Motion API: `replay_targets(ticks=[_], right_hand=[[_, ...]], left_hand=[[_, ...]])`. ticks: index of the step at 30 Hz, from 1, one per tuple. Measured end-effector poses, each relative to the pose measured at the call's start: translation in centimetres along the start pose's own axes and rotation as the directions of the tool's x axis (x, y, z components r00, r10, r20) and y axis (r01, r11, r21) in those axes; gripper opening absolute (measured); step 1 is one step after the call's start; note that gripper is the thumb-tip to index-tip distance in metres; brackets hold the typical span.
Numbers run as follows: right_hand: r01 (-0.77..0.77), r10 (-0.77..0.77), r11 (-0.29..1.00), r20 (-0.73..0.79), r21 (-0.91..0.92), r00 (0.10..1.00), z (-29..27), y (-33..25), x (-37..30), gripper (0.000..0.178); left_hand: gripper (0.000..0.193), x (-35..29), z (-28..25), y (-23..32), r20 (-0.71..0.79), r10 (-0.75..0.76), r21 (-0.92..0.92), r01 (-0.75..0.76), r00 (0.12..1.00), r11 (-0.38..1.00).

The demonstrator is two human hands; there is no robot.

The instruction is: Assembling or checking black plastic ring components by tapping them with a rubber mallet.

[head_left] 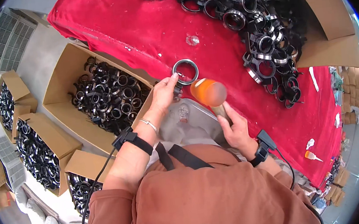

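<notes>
My left hand [164, 93] grips a metal ring part [196, 65] by its black side piece, with the ring standing out past the fingertips over the edge of the red cloth [135, 22]. In my right hand [236, 131] is a mallet [209, 92] with a see-through orange head, my fingers closed round its handle. The mallet head is blurred and sits just right of and below the ring; whether they touch I cannot tell. A heap of similar black and silver ring parts [264, 44] covers the table's far right.
An open cardboard box [61, 87] of ring parts stands left of the table. More filled boxes [61, 150] stand farther left on the floor. A large carton [321, 5] lies behind the heap. A small orange-and-white bottle [310, 155] rests near the cloth's right end.
</notes>
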State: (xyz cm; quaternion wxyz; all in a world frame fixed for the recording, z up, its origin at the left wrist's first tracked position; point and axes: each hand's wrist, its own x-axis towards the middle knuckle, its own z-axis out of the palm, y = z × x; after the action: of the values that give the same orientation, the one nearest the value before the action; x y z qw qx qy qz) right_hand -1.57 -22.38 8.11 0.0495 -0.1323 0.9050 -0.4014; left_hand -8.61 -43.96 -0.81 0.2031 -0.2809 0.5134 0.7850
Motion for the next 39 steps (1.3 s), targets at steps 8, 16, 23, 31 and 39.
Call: replay_targets(ticks=[8, 16, 23, 31, 39], right_hand=[[-0.028, 0.069, 0.98, -0.201, 0.197, 0.977, -0.2, -4.6, 9.9, 0.049], [0.018, -0.011, 0.998, -0.115, 0.057, 0.993, 1.0, -1.7, 11.7, 0.046], [-0.015, 0.002, 0.996, -0.145, -0.087, 0.989, 1.5, 1.0, 7.1, 0.046], [-0.123, 0.194, 0.954, -0.251, 0.273, 0.948, -0.3, -2.7, 6.7, 0.046], [-0.285, 0.307, 0.911, -0.027, 0.298, 0.951, -0.2, 0.2, 1.5, 0.049]], left_hand=[[0.036, 0.3, -0.9, -0.2, -0.028, 0.036, -0.065, -0.038, 0.999, 0.997], [0.034, 0.3, 0.0, -0.1, -0.078, 0.04, 0.008, -0.039, 0.996, 0.999], [0.034, 0.0, 0.8, 0.1, -0.032, 0.039, -0.007, -0.039, 0.999, 0.999], [0.034, 1.0, -0.7, -1.0, -0.031, 0.062, -0.07, -0.064, 0.998, 0.995], [0.034, 0.7, -0.6, -0.7, -0.034, 0.084, -0.065, -0.086, 0.996, 0.994]])
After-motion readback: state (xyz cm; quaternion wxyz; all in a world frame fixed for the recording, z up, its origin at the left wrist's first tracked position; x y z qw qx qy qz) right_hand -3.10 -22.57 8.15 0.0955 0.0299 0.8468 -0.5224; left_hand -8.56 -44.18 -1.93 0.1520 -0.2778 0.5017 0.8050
